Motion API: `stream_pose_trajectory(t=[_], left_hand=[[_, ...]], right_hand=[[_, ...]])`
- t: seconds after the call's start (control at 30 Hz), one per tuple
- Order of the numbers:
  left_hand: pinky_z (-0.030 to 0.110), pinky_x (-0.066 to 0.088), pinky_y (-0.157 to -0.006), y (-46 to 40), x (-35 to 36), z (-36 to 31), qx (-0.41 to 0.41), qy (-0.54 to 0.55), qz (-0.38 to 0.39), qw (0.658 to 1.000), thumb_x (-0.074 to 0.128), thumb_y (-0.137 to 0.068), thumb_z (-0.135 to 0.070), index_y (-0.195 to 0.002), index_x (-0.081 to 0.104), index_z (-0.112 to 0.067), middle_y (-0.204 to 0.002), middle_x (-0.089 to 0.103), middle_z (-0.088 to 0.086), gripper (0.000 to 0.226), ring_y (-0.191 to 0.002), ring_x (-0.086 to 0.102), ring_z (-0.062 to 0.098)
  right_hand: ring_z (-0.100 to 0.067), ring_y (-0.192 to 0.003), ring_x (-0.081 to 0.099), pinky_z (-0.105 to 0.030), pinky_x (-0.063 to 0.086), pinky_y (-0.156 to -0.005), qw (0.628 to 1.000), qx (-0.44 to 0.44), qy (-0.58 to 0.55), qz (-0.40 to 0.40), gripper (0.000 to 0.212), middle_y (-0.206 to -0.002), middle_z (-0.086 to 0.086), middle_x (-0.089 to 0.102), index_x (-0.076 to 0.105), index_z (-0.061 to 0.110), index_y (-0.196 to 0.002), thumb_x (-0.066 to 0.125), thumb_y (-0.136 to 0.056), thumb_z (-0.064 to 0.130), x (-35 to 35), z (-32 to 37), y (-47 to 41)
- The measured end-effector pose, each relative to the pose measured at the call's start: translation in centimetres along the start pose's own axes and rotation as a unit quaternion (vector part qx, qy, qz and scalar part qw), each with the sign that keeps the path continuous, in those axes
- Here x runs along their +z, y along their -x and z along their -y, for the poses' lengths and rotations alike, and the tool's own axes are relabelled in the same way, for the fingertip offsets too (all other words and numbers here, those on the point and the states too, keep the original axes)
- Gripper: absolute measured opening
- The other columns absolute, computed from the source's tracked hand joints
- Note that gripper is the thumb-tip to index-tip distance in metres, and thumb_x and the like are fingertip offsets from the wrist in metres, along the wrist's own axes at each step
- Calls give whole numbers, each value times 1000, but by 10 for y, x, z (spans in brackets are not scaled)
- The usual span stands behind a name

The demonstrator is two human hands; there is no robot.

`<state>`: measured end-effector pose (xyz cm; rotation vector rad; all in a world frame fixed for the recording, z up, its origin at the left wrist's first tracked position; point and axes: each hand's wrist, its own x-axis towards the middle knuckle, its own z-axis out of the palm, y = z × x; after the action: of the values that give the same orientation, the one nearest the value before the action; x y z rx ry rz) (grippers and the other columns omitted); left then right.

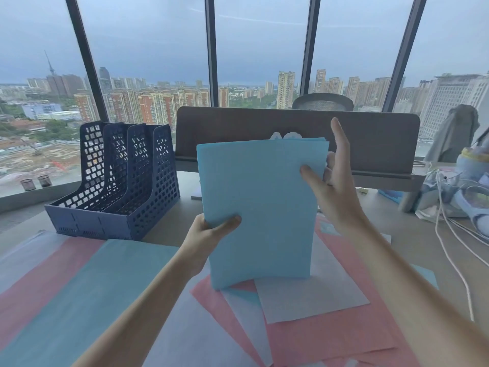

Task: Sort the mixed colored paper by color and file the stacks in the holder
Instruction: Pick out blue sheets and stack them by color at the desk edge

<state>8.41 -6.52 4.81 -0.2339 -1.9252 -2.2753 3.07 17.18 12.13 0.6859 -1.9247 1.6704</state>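
Loose pink, white and teal sheets point(304, 337) spread under blue stack point(259, 207). Stack held upright, bottom edge on sheets. Left hand point(209, 231) pinching stack's lower left edge. Right hand point(333, 186) at right edge, fingers straight and spread. Navy holder point(119, 181) left of stack.

High-rise office: desk divider point(296, 139), file holder point(116, 181).
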Motion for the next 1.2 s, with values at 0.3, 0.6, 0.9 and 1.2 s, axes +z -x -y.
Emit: stream_pose_trajectory(t=[0.3, 0.6, 0.9, 1.2], left_hand=[[46, 53, -94, 8, -1, 17, -23, 10, -11, 1000, 77, -83, -18, -104, 77, -14, -114, 73, 13, 21, -107, 69, 31], [47, 56, -88, 4, 3, 20, -16, -13, -47, 999, 76, -82, -23, -103, 75, -6, -106, 74, 15, 27, -98, 71, 34], [49, 55, -93, 5, 3, 21, -42, -23, -71, 996, 73, -89, -24, -106, 74, -9, -108, 75, 11, 23, -102, 71, 31], [47, 57, -89, 13, -33, 1, -201, -71, -111, 971, 57, -99, -32, -110, 70, -10, -106, 75, 9, 28, -94, 72, 30]], right_hand=[[-18, -107, 69, -38, 57, -87, 992, 90, -93, 15, 66, -127, -5, 65, 25, 34, -150, 60, -99, 10, 0, -8, 4], [-11, -124, 60, -38, 45, -104, 974, 197, -102, 41, 30, -131, 9, 65, 54, 21, -135, 49, -105, 18, 9, -56, 54], [-9, -120, 61, -44, 46, -106, 979, 202, -12, 37, 34, -127, 16, 67, 58, 31, -129, 53, -99, 15, 16, -73, 66], [-26, -77, 62, -33, 40, -70, 922, 367, 19, 125, 15, -83, -9, 70, 68, 1, -89, 58, -84, 11, 35, -73, 55]])
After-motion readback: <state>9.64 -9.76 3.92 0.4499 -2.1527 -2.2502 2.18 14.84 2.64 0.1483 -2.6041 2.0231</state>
